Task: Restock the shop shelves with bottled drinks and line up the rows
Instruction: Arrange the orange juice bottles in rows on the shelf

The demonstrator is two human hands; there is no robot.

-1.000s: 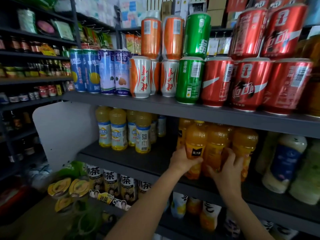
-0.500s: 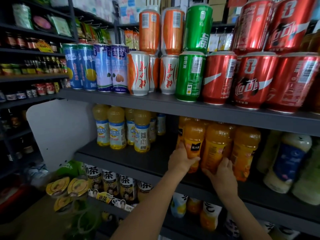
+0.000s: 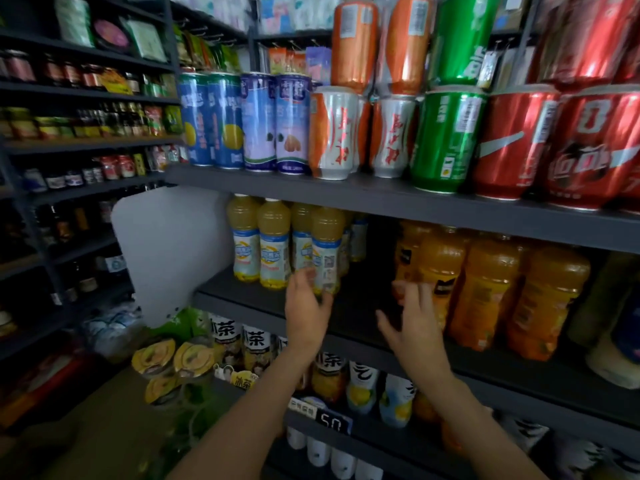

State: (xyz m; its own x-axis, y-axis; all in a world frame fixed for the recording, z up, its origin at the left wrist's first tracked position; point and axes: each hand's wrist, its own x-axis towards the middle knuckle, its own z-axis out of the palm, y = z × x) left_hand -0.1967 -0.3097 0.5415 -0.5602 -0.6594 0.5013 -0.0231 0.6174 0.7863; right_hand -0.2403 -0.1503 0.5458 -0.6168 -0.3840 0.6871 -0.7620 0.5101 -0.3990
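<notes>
Setting: Dark grey metal shop shelves [image 3: 398, 199] fill my view, with tall drink cans [image 3: 446, 136] stacked on the upper board and bottles on the middle board.
Middle shelf: pale yellow plastic juice bottles with blue-and-white labels [image 3: 273, 247] stand in a cluster on the left; deep orange plastic juice bottles with small black labels [image 3: 485, 292] stand in a cluster on the right; a bare dark gap lies between the two groups.
Left hand: my left hand [image 3: 308, 306] reaches up at the front edge, fingers [image 3: 301, 277] loosely spread and grasping nothing; they sit at the base of the foremost pale yellow bottle [image 3: 325, 251]. I cannot tell whether they touch it, as the view is blurred.
Right hand: my right hand [image 3: 415, 323] is raised just left of the orange cluster, fingers released and splayed, holding nothing; the nearest orange bottle [image 3: 440, 268] stands directly behind the fingertips.
Step in hand: I judge this to be lining up the yellow row.
How to do it well: grip low on the body, slide rather than lift, keep labels facing out, and bring the front bottle level with its neighbours without nudging the ones behind.
Risk: tightly packed bottles could topple in a chain.
</notes>
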